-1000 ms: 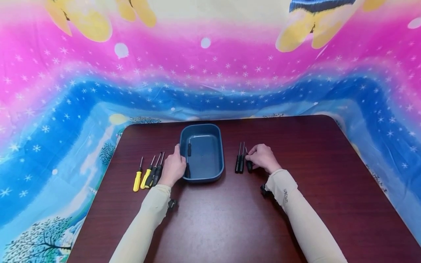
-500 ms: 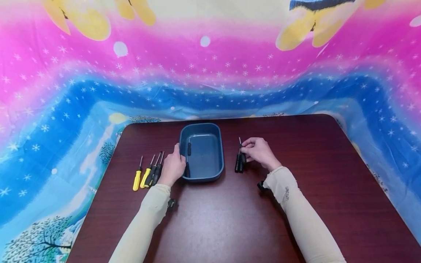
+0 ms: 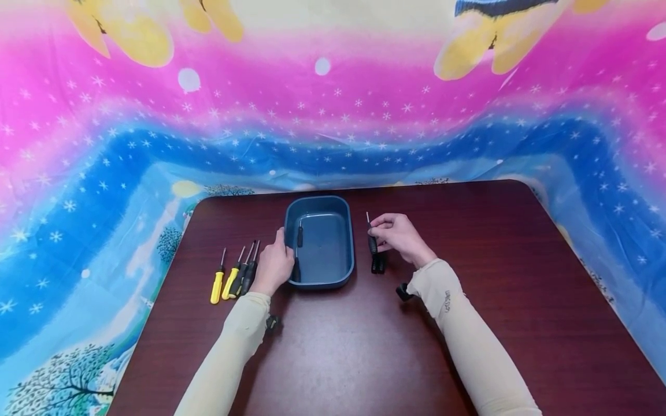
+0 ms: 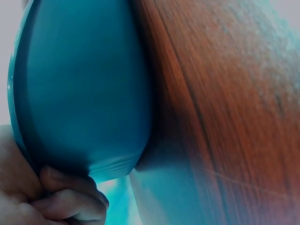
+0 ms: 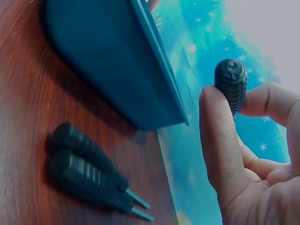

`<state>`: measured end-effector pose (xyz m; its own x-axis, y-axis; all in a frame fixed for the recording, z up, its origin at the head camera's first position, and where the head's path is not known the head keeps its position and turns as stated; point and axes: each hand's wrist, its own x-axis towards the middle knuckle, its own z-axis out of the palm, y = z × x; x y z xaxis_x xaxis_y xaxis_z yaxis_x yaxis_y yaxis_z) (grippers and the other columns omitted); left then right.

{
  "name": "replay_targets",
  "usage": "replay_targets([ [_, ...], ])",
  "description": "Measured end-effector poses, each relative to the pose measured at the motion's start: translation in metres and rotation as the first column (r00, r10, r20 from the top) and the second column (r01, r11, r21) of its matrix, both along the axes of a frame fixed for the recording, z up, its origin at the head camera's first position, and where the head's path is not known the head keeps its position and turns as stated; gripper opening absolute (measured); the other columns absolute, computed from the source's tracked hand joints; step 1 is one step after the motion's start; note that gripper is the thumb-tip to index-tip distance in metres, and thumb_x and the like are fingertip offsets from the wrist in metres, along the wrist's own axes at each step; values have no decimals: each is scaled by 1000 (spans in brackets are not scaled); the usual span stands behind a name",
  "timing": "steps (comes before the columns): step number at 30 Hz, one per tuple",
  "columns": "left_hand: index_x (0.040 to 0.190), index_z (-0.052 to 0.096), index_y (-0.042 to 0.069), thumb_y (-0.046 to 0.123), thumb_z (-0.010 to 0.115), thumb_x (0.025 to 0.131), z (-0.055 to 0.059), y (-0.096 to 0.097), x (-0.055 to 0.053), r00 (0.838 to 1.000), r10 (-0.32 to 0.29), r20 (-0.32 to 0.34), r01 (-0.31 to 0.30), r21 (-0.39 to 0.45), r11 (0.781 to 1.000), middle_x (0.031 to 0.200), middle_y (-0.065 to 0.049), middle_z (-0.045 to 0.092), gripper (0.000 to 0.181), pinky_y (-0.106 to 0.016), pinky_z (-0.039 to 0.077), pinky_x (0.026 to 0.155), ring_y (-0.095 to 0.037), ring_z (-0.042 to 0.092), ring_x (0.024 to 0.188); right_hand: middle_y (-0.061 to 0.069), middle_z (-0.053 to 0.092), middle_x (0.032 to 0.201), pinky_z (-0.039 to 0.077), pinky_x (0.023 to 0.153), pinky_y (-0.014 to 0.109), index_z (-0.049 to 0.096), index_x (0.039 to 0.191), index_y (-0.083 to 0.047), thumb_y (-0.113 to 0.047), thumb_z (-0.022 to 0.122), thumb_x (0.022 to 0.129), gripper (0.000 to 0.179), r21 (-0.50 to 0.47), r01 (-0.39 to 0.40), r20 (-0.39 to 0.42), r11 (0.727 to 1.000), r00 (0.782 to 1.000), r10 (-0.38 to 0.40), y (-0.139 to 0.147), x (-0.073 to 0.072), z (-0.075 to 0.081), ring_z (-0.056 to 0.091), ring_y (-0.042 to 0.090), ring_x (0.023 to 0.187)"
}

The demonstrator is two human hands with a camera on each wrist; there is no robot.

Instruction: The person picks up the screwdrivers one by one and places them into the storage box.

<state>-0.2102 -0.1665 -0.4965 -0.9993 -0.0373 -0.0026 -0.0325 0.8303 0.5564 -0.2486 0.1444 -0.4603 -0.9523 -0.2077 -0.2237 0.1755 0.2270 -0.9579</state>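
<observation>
The right hand (image 3: 400,236) was pinching, between the thumb and the fingers, a small screwdriver with a black ribbed handle (image 3: 372,244) and a thin metal shaft. It was raised above the surface (image 3: 333,352), which was of dark reddish-brown wood grain, and its shaft pointed away from the person. Lower than the right hand, on the surface, lay a pair of black ribbed-handled screwdrivers (image 5: 93,184), side by side, well apart from the raised one in the right wrist view.

The left hand (image 3: 273,266) was gripping the near-left wall of a blue-grey rectangular container with rounded corners (image 3: 328,254); its fingers were curled against the outside, below the rim. This container stood between the two hands. Inside it, just to the right of the left hand, two small black-handled screwdrivers (image 3: 300,235) lay along the left wall, one farther than the other.

To the left of the left hand, four more tools rested in a row: two yellow-handled screwdrivers (image 3: 217,287) at the outer side, and two mostly black-handled screwdrivers (image 3: 248,279) nearest to the hand. Beyond both hands hung a pink and blue cloth with white snowflakes (image 3: 333,138).
</observation>
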Motion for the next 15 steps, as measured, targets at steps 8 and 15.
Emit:
replay_targets([
  [8, 160, 30, 0, 14, 50, 106, 2, 0, -1, 1000, -5, -7, 5, -2, 1000, 62, -8, 56, 59, -34, 42, 54, -21, 54, 53, 3, 71, 87, 62, 66, 33, 62, 116, 6, -7, 67, 96, 24, -49, 1, 5, 999, 1000, -1, -13, -5, 6, 65, 16, 69],
  [15, 160, 30, -1, 14, 50, 106, 1, 0, -1, 1000, -9, -1, 9, -18, 1000, 62, -7, 56, 60, -34, 42, 54, -21, 55, 53, 2, 69, 86, 61, 64, 32, 62, 113, 5, -6, 67, 96, 21, -58, 3, 21, 998, 1000, -1, -26, -15, 7, 65, 16, 68],
])
